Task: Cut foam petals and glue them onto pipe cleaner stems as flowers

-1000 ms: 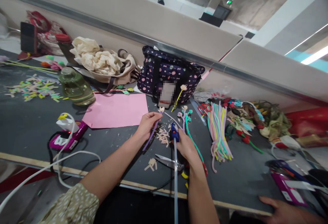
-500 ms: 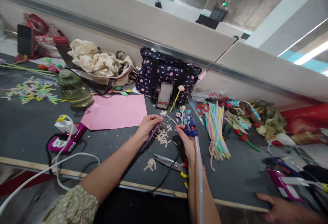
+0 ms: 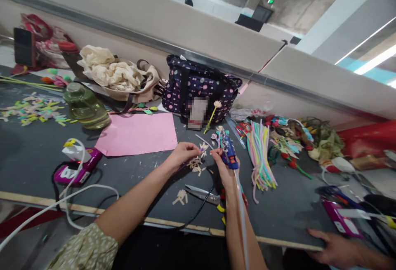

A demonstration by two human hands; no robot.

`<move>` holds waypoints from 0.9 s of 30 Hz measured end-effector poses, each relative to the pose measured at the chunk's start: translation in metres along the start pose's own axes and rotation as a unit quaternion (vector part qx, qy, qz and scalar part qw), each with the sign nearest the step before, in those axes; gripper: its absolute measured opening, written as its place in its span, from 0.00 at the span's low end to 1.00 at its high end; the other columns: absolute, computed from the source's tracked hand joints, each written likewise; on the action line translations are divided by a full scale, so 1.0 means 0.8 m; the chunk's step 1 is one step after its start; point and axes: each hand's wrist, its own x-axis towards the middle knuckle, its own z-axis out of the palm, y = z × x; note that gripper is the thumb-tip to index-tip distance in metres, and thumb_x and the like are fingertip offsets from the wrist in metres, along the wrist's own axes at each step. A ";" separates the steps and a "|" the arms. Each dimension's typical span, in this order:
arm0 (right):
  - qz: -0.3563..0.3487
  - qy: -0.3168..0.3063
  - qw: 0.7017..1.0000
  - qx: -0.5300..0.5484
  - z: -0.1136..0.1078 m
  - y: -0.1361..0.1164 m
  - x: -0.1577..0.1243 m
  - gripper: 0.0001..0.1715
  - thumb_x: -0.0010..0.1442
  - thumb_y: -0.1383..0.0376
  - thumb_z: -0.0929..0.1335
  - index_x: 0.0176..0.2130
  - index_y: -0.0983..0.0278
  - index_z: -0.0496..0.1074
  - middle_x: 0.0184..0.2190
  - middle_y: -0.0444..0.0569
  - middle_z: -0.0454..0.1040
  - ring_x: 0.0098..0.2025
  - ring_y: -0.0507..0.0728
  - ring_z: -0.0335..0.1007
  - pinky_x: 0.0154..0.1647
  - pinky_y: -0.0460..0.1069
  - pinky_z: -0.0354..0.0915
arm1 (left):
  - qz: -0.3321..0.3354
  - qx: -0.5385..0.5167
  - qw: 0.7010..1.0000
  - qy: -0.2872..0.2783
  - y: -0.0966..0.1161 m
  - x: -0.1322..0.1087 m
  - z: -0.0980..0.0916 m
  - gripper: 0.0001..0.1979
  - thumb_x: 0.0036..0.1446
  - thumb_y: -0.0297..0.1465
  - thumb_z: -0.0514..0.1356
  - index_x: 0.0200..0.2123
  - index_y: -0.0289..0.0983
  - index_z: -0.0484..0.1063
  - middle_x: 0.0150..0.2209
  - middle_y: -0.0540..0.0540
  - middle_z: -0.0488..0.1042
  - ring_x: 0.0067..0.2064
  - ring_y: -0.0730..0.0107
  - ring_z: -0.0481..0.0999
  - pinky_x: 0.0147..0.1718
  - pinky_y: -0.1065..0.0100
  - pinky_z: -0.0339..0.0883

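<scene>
My left hand (image 3: 185,153) is closed in a pinch on a thin purple stem (image 3: 183,165). Its tip, near my fingertips, is mostly hidden. Just to the right, my right hand (image 3: 223,163) is wrapped round a blue glue gun (image 3: 228,148), whose nozzle end points away from me. A long whitish glue stick (image 3: 242,216) trails from the gun's back along my forearm. My right thumb and finger come close to the left fingertips. Under and between the hands lies a pile of small cream strips (image 3: 195,163). Scissors (image 3: 202,193) lie below, partly behind my right wrist.
A pink sheet (image 3: 139,134) and green bottle (image 3: 85,107) are on the left, near a magenta device (image 3: 82,167) with cables. A dotted bag (image 3: 176,84) stands behind; a yellow-stemmed flower (image 3: 212,115) is before it. Pastel pipe cleaners (image 3: 261,154) lie right. Another person's hand (image 3: 332,247) touches the table edge.
My left hand has moved slightly right and turned, so the pale flower tip of the purple stem no longer shows clearly. The right hand still holds the glue gun. The view has shifted slightly.
</scene>
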 end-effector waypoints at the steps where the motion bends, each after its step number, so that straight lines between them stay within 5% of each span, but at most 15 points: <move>1: -0.011 0.009 1.000 0.004 0.000 -0.002 0.000 0.10 0.52 0.60 0.70 0.29 0.64 0.67 0.30 0.46 0.74 0.34 0.55 0.70 0.42 0.52 0.65 | 0.000 0.005 1.000 -0.002 0.000 0.000 0.001 0.13 0.39 0.38 0.66 0.23 0.32 0.74 0.19 0.49 0.69 0.21 0.77 0.62 0.21 0.72 0.51; 27: -0.042 -0.027 0.998 -0.042 -0.002 -0.006 0.000 0.10 0.52 0.61 0.69 0.33 0.62 0.66 0.33 0.46 0.71 0.36 0.54 0.68 0.40 0.51 0.66 | 0.042 0.061 0.996 -0.039 -0.006 0.001 0.002 0.11 0.41 0.36 0.65 0.22 0.32 0.75 0.19 0.49 0.69 0.22 0.76 0.63 0.22 0.73 0.53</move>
